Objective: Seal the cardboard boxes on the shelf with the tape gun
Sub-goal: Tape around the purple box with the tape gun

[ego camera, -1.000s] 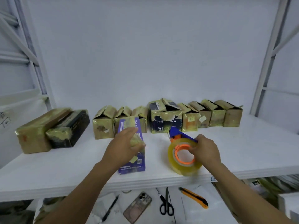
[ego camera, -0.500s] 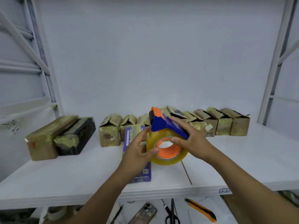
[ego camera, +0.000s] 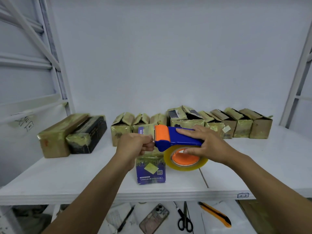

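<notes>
Head view: tape gun (ego camera: 179, 139) held above the shelf (ego camera: 67, 174), right hand (ego camera: 208, 147) gripping its blue body, thumb inside the roll. Left hand (ego camera: 135, 146) pinches the barely discernible tape end (ego camera: 152, 140). Both half-hide the purple box (ego camera: 150, 169).

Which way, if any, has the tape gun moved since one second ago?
Yes. The tape gun has risen off the shelf and shifted left toward the purple box, held by the right hand.
</notes>
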